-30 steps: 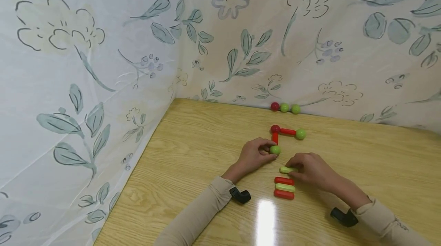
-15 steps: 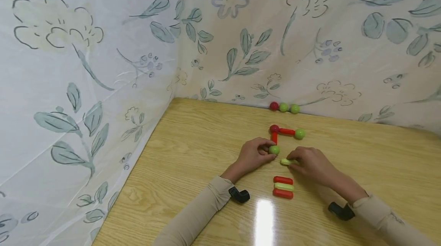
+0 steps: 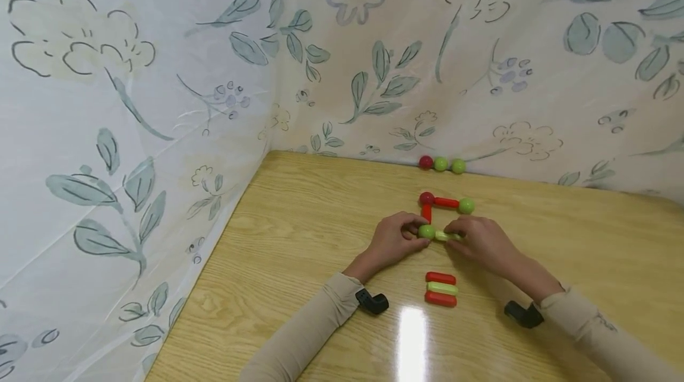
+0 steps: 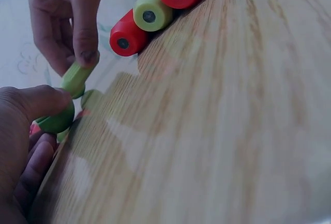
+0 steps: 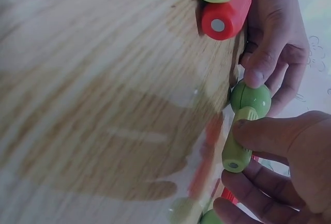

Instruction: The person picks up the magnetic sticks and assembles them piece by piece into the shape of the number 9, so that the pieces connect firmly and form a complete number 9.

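My left hand (image 3: pixel 393 240) grips a green ball (image 3: pixel 426 231) between thumb and fingers. From that ball a red rod (image 3: pixel 426 213) runs back to a dark red ball (image 3: pixel 426 198), and a second red rod leads right to another green ball (image 3: pixel 466 206). My right hand (image 3: pixel 487 245) pinches a light green magnetic rod (image 5: pixel 238 144), its far end right at the held green ball. A round metal disc shows on the rod's near end in the right wrist view. In the left wrist view the left thumb lies over the ball (image 4: pixel 58 119).
Two red rods and one light green rod (image 3: pixel 442 288) lie side by side in front of the hands. Against the floral cloth (image 3: pixel 347 73) at the back sit a dark red ball (image 3: pixel 425 162) and two green ones. Wood-grain table (image 3: pixel 299 221) lies beneath.
My right hand has moved away from the body and slightly left, bringing the light green rod from near the loose rods up to the held green ball. The left hand has stayed put.
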`<state>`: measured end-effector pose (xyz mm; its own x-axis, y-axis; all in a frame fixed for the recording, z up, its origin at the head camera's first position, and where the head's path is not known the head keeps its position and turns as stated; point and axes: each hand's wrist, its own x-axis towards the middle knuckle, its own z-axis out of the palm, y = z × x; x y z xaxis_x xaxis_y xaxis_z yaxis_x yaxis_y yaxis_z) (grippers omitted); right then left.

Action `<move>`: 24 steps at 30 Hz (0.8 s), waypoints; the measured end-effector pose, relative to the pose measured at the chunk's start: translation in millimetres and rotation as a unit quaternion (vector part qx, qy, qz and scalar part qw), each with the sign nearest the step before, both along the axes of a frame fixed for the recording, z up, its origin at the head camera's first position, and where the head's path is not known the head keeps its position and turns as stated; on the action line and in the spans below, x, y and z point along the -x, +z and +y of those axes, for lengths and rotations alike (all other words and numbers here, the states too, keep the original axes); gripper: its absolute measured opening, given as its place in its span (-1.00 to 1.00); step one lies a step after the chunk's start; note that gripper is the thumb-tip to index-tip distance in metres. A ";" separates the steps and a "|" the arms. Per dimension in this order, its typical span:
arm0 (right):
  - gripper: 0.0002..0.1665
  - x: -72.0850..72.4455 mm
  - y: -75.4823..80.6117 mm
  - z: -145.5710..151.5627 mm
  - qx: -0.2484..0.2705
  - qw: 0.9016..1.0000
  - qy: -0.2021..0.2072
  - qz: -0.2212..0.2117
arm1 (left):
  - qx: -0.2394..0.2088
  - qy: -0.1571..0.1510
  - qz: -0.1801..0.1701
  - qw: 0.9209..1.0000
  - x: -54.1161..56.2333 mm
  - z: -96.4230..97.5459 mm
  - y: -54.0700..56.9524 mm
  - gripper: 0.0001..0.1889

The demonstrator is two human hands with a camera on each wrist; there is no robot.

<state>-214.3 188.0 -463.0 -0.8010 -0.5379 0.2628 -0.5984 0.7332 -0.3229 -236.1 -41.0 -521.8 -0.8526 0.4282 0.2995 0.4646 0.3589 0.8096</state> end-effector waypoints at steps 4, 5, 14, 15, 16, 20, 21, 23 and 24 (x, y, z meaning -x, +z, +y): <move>-0.78 1.9 -0.3 -0.3 0.001 1.000 -0.001 0.005 | -0.001 0.004 -0.002 1.000 -0.9 -0.9 3.3 -0.64; -0.78 1.7 -0.4 -0.3 0.002 1.000 -0.001 0.007 | -0.002 0.003 -0.006 1.000 -1.2 -0.8 3.5 -0.64; -0.78 -1.4 1.0 -1.0 0.015 1.000 0.007 0.019 | -0.029 0.002 -0.059 0.998 1.3 -0.1 2.0 -0.67; -0.78 -1.4 1.9 -1.0 0.016 1.000 0.008 0.019 | -0.030 0.002 -0.063 0.998 2.0 -0.2 2.3 -0.68; -0.78 -1.2 2.8 -1.0 0.016 1.000 0.008 0.018 | -0.030 0.002 -0.066 0.997 2.5 -0.3 3.0 -0.68; -0.77 -2.0 4.0 -1.2 0.018 1.000 0.004 0.022 | -0.026 0.003 -0.073 0.997 4.7 -0.5 5.0 -0.69; -0.76 -3.0 3.6 -1.5 0.021 0.999 0.002 0.029 | -0.022 0.003 -0.073 0.997 4.8 -0.7 5.4 -0.69; -0.74 -6.5 4.0 -2.2 0.030 0.999 0.001 0.046 | -0.017 0.003 -0.073 0.997 4.9 -0.3 7.2 -0.69; -0.73 -8.9 4.1 -3.2 0.037 0.998 0.004 0.057 | -0.013 0.003 -0.072 0.997 4.8 -0.3 7.9 -0.70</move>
